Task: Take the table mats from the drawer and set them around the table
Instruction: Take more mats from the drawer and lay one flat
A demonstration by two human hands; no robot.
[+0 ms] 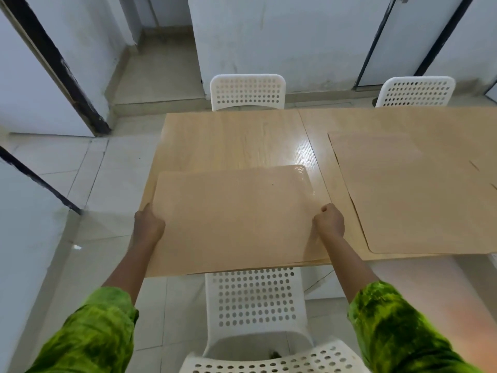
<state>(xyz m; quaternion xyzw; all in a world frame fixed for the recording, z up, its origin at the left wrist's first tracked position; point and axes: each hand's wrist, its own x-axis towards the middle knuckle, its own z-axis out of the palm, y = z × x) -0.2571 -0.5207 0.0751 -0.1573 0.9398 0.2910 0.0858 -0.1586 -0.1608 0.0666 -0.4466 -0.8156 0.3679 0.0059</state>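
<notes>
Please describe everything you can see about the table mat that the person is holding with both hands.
The held mat is a thin, flat, tan rectangle with rounded corners, smooth and slightly glossy; its far right corner reflects light. It lies over the left end of the wooden table, its near edge about level with the table's, in front of a white perforated chair. The left hand grips its left edge and the right hand its right edge. It does not touch the second mat.

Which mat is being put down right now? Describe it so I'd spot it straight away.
Start at the wooden table with white chairs around it. At its near left end, above the near chair, lies a tan mat. It is the one gripped at both side edges by the left hand and right hand; the other mat, to the right, lies untouched.
</notes>
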